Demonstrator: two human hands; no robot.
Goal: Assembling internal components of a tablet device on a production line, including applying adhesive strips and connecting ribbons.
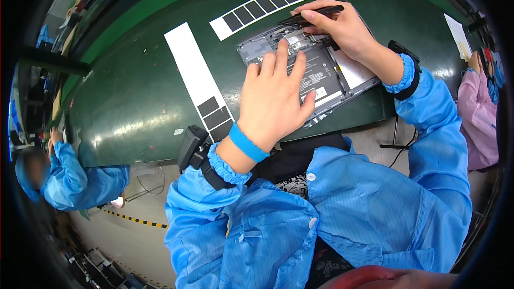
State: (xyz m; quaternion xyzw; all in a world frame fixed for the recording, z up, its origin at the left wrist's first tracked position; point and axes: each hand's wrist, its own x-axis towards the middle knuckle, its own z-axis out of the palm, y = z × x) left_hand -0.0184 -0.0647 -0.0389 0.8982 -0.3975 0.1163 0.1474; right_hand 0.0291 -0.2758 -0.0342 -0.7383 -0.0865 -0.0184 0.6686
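Observation:
An opened laptop base (254, 49) lies on the green table in front of me, its inner boards and black battery (321, 69) exposed. My left hand (272, 99) rests on it with the fingers spread, the fingertips near the circuit board. It holds nothing, and a blue band circles the wrist. Above the far edge of the base, my right hand (348, 31) pinches slim black tweezers (327, 10), their tips pointing left. Whether the tips touch anything I cannot tell. A pale rectangular panel (354, 69) shows beside the battery, below my right wrist.
Beyond the laptop lies a white strip (218, 25) with several black pads. Another white strip (187, 53), left of my hand, carries a few black pads at its near end. Co-workers in blue (80, 176) and pink (476, 118) sit at the table's sides. A paper sheet (456, 33) lies far right.

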